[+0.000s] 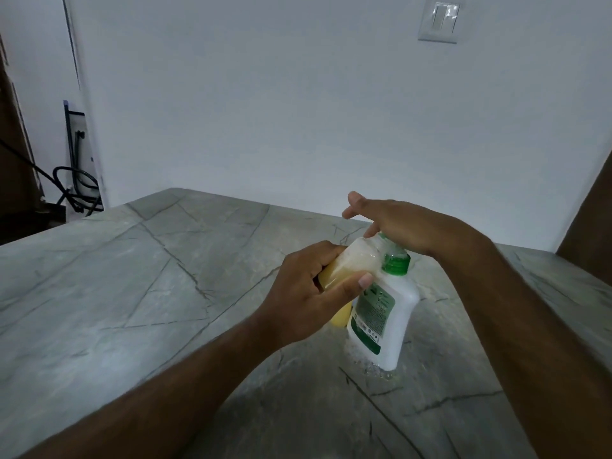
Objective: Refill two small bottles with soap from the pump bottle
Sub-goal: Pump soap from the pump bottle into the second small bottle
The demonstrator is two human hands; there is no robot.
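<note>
A white pump bottle [394, 313] with a green collar and a green label stands on the grey stone counter [132, 293]. My right hand [394, 223] lies flat on top of its pump head, fingers spread, hiding the nozzle. My left hand [311, 289] grips a small clear bottle [354, 260] partly filled with yellowish soap, tilted with its mouth up against the pump. Just behind my left hand, a second small yellow bottle [341, 314] shows its lower part next to the pump bottle.
Small droplets [374, 369] lie on the counter at the pump bottle's base. The counter meets a white wall with a light switch [440, 21] at the upper right. Black cables [76, 190] hang beyond the counter's left edge.
</note>
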